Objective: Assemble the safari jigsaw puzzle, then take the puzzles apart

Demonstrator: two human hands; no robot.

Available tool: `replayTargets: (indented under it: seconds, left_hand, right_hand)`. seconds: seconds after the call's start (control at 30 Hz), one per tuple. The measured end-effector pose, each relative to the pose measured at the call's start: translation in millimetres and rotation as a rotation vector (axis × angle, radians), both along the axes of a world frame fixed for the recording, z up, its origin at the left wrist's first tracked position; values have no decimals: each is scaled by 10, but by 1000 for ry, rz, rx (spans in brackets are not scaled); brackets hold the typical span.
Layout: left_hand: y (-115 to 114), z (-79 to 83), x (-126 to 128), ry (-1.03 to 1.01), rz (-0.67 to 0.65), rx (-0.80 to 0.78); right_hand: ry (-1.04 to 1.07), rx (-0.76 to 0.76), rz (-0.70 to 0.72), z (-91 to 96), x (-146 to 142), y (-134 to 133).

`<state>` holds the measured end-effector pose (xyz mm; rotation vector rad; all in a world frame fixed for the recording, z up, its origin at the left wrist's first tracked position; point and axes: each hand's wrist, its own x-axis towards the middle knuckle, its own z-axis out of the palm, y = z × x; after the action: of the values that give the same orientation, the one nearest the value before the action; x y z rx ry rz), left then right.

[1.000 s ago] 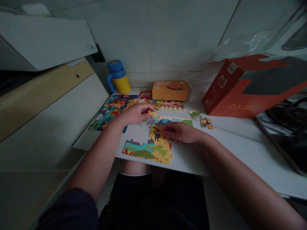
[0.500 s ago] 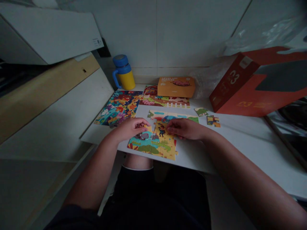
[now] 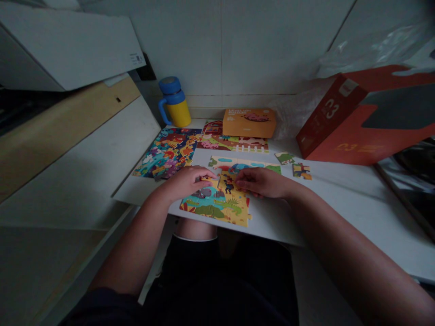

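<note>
On the near edge of the white table lies a partly joined jigsaw puzzle [image 3: 214,206] with a hippo in water, a green crocodile and yellow ground. My left hand [image 3: 186,182] is at its upper left, thumb and index finger around a small puzzle piece [image 3: 205,178] that they partly cover. My right hand [image 3: 260,182] has its fingers curled at the right edge of a yellow piece with a small dark-clothed figure [image 3: 229,183]. Just beyond both hands is a joined strip of puzzle [image 3: 246,164] with clouds and a blue animal, partly hidden by my right hand.
Two loose pieces [image 3: 302,171] lie to the right. Finished-looking puzzles [image 3: 170,151] lie at the back left, near a blue and yellow mug [image 3: 176,106]. An orange puzzle box [image 3: 249,123] stands against the wall. A large red box [image 3: 340,127] leans at the right.
My left index finger has stretched slightly to the right over the small piece, toward the figure piece. My right hand has barely moved.
</note>
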<state>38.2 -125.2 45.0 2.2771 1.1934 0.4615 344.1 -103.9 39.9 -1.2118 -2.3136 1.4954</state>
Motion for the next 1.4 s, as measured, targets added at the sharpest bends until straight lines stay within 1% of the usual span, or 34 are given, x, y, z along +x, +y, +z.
replayTargets:
  seconds: [0.17, 0.4, 0.67, 0.87, 0.97, 1.17, 1.3, 1.4]
  left_hand:
    - [-16, 9, 26, -5, -27, 14]
    - [-26, -106, 28, -24, 46, 4]
    - [-44, -153, 100, -9, 66, 39]
    - [-39, -235, 115, -11, 7, 136]
    - [-62, -261, 125, -11, 10, 165]
    - [-170, -265, 164, 26, 20, 218]
    - [-325, -218, 182, 106, 26, 249]
    - [-449, -190, 137, 131, 42, 249]
  right_hand:
    - [14, -1, 11, 2, 3, 6]
    - [0, 21, 6, -37, 13, 20]
    - [-1, 21, 1, -25, 10, 15]
    - [-4, 39, 6, -13, 5, 3]
    - [-12, 44, 6, -6, 5, 0]
    - [-7, 33, 2, -39, 12, 16]
    - [-4, 20, 3, -48, 12, 19]
    - [2, 27, 13, -39, 13, 16]
